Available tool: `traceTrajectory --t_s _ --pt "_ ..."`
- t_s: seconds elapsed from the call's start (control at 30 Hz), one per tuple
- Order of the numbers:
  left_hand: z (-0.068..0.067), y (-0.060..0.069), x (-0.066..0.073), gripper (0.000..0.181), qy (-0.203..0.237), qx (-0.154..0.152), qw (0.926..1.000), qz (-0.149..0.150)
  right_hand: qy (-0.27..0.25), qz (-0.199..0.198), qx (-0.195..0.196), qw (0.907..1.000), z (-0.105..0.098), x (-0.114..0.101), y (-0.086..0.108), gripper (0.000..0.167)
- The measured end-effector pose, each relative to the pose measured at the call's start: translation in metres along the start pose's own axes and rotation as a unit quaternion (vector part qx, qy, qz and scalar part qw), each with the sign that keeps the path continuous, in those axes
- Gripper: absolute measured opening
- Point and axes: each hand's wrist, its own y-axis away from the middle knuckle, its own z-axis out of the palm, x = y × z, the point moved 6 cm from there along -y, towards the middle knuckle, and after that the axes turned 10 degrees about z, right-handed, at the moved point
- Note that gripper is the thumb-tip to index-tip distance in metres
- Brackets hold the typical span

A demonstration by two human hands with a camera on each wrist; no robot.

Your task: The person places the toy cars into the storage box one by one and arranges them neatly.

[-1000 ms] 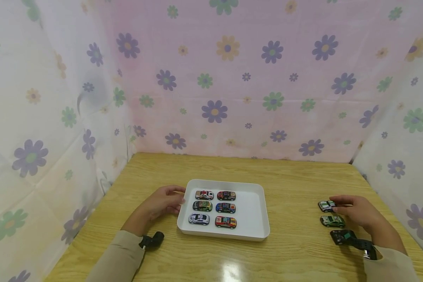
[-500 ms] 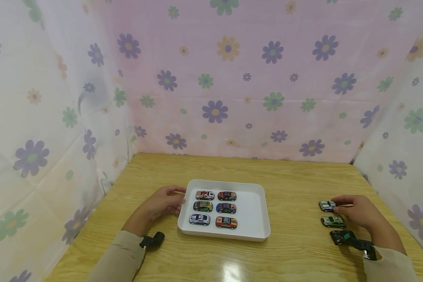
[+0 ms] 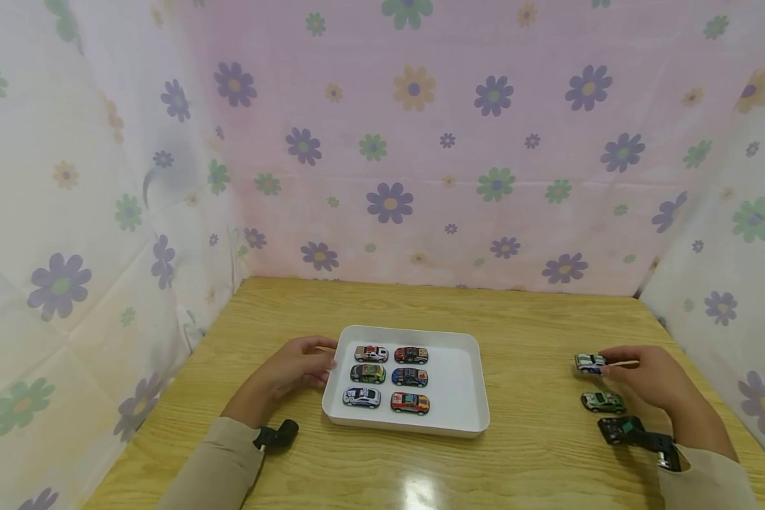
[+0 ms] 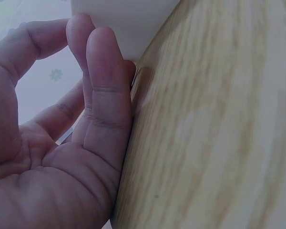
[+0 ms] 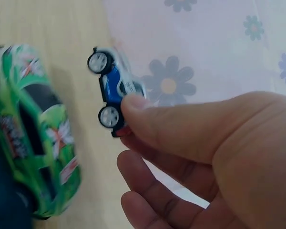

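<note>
My right hand [image 3: 652, 379] pinches a small white and blue toy car [image 3: 588, 363] between thumb and fingers, just above the tabletop. In the right wrist view, the thumb of the right hand [image 5: 200, 143] presses the side of that car [image 5: 113, 86]. A green toy car [image 3: 603, 402] lies on the table just nearer than the held one. At the left wall of the white tray [image 3: 457, 386], my left hand [image 3: 296, 367] rests its fingers. The left wrist view has the left hand [image 4: 76, 157] with extended fingers touching the tray's outer wall [image 4: 128, 26].
Several toy cars stand in two columns in the tray's left and middle part, among them a red one [image 3: 410, 403] and a white one [image 3: 361, 397]. The wooden table [image 3: 523, 453] is bounded by flowered cloth [image 3: 446, 205] at the back and sides.
The white and blue car has come up off the table in my right hand, moving slightly away from the green car. My left hand and the tray hold their places.
</note>
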Motion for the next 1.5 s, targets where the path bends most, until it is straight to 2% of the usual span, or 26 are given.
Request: traceTrajectory --t_s 0.13,0.4,0.8,0.93,1.23,1.5 --pt "0.000 0.000 0.000 0.057 0.002 -0.002 1.0000 0.001 -0.006 -0.014 0.012 0.9998 -0.004 -0.010 0.002 0.043" --pt "0.000 0.000 0.000 0.057 0.000 -0.002 1.0000 0.001 -0.010 -0.015 0.020 0.9996 -0.009 -0.031 0.006 0.049" --pt "0.000 0.001 0.001 0.058 -0.004 0.002 1.0000 -0.005 0.009 -0.051 0.048 0.9975 -0.011 -0.066 0.011 0.046" --pt "-0.001 0.000 0.000 0.057 -0.005 0.002 1.0000 -0.002 0.010 -0.062 0.052 0.9967 -0.009 -0.078 0.013 0.043" --pt "-0.004 0.000 -0.005 0.057 0.003 0.022 0.9996 -0.016 0.005 -0.089 0.057 0.9944 0.002 -0.101 0.012 0.039" --pt "-0.003 -0.002 -0.002 0.058 0.005 0.007 0.9999 -0.007 0.001 -0.112 0.052 0.9924 0.010 -0.126 0.004 0.031"
